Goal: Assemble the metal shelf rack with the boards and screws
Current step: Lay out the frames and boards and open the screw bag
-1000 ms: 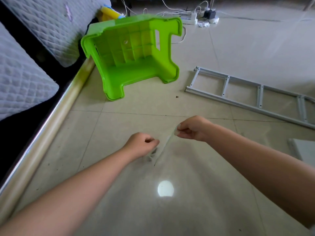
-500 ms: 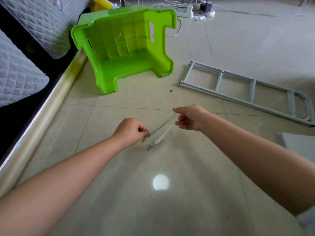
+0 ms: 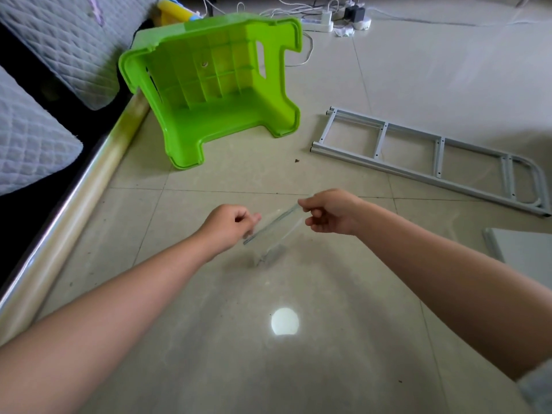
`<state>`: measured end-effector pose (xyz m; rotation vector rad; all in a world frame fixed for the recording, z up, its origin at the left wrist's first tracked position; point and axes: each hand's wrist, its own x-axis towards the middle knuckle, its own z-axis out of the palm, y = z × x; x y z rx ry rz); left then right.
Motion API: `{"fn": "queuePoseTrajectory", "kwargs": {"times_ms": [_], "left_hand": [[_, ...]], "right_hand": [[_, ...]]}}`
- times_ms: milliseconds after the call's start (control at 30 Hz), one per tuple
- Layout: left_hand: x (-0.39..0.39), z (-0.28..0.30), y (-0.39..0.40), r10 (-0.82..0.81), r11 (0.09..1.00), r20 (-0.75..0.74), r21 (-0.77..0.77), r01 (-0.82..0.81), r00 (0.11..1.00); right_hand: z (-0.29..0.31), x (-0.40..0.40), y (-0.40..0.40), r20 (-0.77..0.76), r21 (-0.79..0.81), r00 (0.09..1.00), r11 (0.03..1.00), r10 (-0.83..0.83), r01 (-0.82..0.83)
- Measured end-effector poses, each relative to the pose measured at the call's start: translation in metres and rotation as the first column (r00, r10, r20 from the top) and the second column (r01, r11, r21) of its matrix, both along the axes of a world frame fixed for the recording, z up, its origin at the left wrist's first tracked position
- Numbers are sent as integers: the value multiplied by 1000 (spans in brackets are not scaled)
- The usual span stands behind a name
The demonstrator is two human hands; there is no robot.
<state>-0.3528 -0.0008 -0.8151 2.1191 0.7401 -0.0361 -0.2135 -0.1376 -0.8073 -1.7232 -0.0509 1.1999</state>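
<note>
Tiled floor (image 3: 388, 70), glossy, green stool (image 3: 215, 88) tipped over far left. Left hand (image 3: 230, 224) and right hand (image 3: 328, 212) each pinch an end of a clear zip bag (image 3: 273, 227), held off the floor mid-scene, likely to open it for screws. Metal side frame (image 3: 433, 158) lies flat far right, untouched; white board (image 3: 525, 252) at right edge.

A bright green plastic stool (image 3: 221, 85) lies on its side on the tiled floor (image 3: 418, 70), and its ribbed underside faces the camera. Left of the stool hang grey quilted bed covers (image 3: 68, 40), and under them a shiny metal rail (image 3: 89, 186) runs along the floor. Behind the stool are a yellow object (image 3: 173, 8), white cables and a power strip (image 3: 321, 23) with plugs.
</note>
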Motion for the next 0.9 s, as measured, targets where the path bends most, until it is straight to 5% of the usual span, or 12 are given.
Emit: {"fn": "queuePoseTrajectory", "kwargs": {"times_ms": [367, 533, 700, 900], "left_hand": [[12, 2, -6, -86, 966, -202, 224, 131, 976], [14, -1, -6, 2, 979, -145, 204, 28, 989], [16, -2, -13, -71, 964, -244, 233, 129, 967], [16, -1, -16, -36, 971, -167, 229, 74, 985]], "right_hand": [[-5, 2, -4, 14, 61, 1000, 998, -18, 17], [-7, 6, -11, 15, 77, 999, 996, -35, 34], [-15, -3, -14, 42, 45, 999, 999, 3, -5], [-16, -3, -18, 41, 52, 999, 999, -9, 6]]}}
